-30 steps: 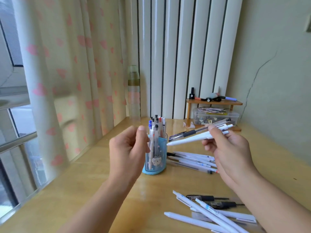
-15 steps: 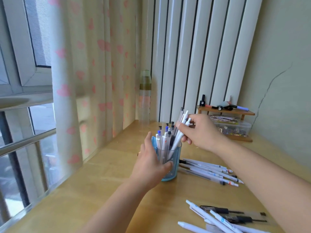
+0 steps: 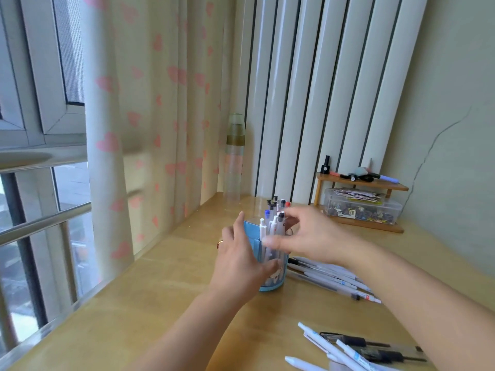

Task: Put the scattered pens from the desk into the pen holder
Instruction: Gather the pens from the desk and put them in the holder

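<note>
The left hand (image 3: 238,259) is wrapping its thumb and fingers round the blue cylindrical plastic pen holder (image 3: 273,274), steadying it near the middle of the pale wooden desk (image 3: 150,298). The right hand (image 3: 308,236) is hovering over the holder's rim with fingers loosely spread and blurred, apparently gripping nothing. A drop-off step seems to be finishing. Next, the right hand probably needs to collect the white pens lying beside the holder (image 3: 334,277) or the white and black pens at the desk's near edge (image 3: 356,349).
</note>
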